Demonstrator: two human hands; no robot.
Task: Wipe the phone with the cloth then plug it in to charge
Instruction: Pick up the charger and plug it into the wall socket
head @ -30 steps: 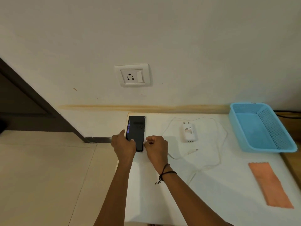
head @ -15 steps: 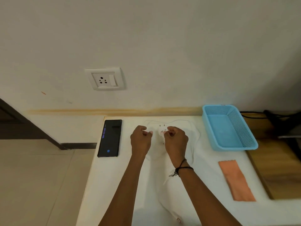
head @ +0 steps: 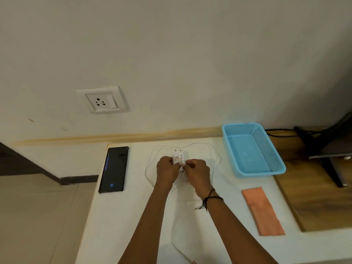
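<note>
Currently: grip has shifted from phone (head: 114,169) to charger (head: 178,157).
Left hand (head: 166,169): fingers curled round charger body.
Right hand (head: 197,172): pinching what looks like the cable (head: 146,171) end.
Phone: flat, far-left worktop (head: 133,216), released.
Cloth (head: 262,210): near right, apart.
Reading: charging stage under way.

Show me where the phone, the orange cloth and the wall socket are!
phone (head: 114,169): head view, middle of its dark screen.
orange cloth (head: 262,211): head view, centre of the flat fabric.
wall socket (head: 101,101): head view, on the pin holes.
</note>
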